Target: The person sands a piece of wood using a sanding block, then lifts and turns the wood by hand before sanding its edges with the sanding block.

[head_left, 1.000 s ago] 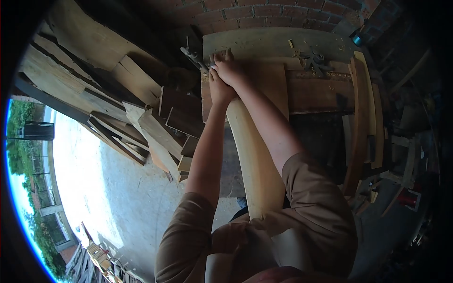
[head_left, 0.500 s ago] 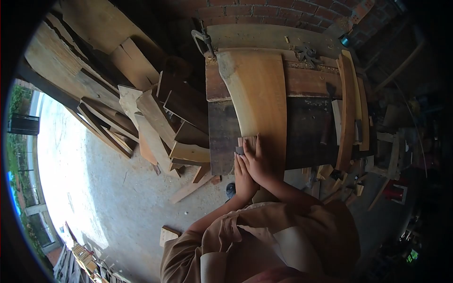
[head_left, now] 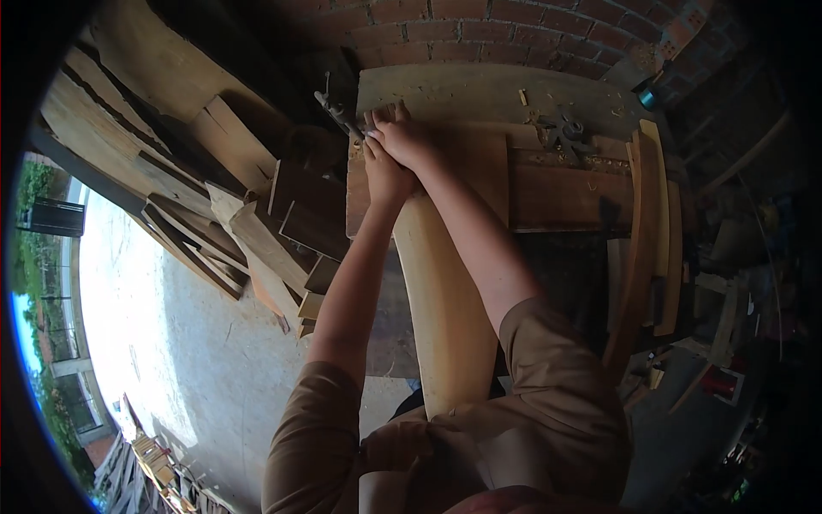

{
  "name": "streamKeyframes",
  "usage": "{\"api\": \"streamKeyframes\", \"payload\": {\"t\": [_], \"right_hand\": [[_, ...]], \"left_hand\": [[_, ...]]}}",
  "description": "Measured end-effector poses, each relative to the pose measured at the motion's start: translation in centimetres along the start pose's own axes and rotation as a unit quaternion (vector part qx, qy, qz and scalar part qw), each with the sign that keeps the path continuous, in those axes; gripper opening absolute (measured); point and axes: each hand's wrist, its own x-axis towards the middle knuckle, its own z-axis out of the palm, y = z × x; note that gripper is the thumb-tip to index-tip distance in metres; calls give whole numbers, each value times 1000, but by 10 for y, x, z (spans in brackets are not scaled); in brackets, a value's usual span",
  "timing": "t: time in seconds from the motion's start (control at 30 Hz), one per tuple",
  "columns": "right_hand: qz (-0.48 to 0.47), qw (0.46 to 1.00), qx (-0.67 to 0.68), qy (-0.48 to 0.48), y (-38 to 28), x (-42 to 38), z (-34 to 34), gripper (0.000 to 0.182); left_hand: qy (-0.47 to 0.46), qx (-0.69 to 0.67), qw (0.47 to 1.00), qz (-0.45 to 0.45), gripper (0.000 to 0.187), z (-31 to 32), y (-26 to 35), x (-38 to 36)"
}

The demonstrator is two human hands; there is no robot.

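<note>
A long pale board (head_left: 441,300) with a curved left edge lies on the workbench, running from its far side toward my body. Both arms stretch out over it to the far end. My right hand (head_left: 404,141) presses down there, fingers bent over a small sanding block that they almost wholly hide. Just behind and touching it, my left hand (head_left: 390,178) bears on the same block with its fingers closed. A metal clamp (head_left: 338,111) stands at the bench's far left corner, close to my fingertips.
Narrow wooden strips (head_left: 640,231) lie along the bench's right side. Near the back sits a dark star-shaped metal part (head_left: 565,133) among shavings. Scrap boards (head_left: 257,231) are piled to the left, and a brick wall (head_left: 479,32) rises behind.
Both hands have slid together with the sanding block from the board's near part to its far end by the clamp. My body leans farther forward over the bench.
</note>
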Motion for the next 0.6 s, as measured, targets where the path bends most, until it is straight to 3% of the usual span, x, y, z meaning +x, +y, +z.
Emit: {"api": "streamKeyframes", "payload": {"t": [0.03,0.1,0.13,0.17,0.23,0.27,0.3,0.37,0.43,0.53,0.6], "right_hand": [[-1,1000,1,-5,1,-8,8,44],[-9,997,4,75,0,-31,14,45],[17,999,26,19,-8,-56,7,46],[-2,998,-30,55,-12,-84,15,46],[33,999,32,23,-44,-160,2,46],[-4,997,9,79,-45,-197,20,46],[0,997,19,75,-52,-239,24,50],[7,997,43,68,-75,-314,18,56],[18,996,-54,75,-93,-366,14,54],[55,995,-52,63,-96,-376,18,48],[36,996,-35,78,-85,-356,23,46]], "left_hand": [[13,4,1000,10,83,-2,1,-6],[5,15,1000,23,84,-8,1,-32],[-5,26,999,35,85,-13,5,-52],[-18,15,999,29,88,-20,8,-82],[-64,6,998,14,103,-43,21,-151],[-95,-15,995,1,108,-54,26,-189],[-121,-7,992,18,109,-66,28,-226],[-145,-44,988,7,102,-83,32,-297],[-183,-29,983,14,92,-92,32,-349],[-176,24,983,55,88,-90,39,-359],[-171,16,984,37,89,-82,39,-341]]}}
